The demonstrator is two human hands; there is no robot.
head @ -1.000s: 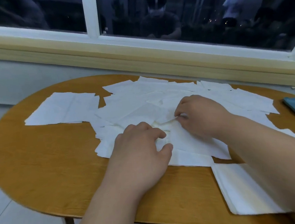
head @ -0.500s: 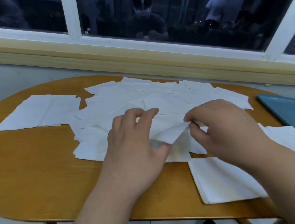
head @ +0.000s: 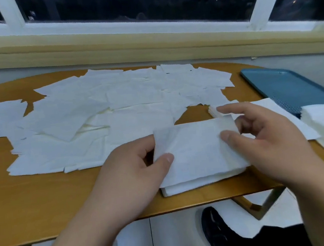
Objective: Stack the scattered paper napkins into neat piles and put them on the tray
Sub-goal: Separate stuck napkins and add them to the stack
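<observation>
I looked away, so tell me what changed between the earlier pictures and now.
The left hand and right hand lifted one napkin out of the scattered napkins and brought it nearer, over the near pile. Each now pinches one side edge of it. The scattered napkins and the tray stayed put.

The left hand [head: 134,170] is pinching the napkin [head: 196,149] at its left edge, thumb on top, fingers underneath. The right hand [head: 264,139] is pinching the right edge, index finger extended. Both bare forearms are reaching forward.
</observation>
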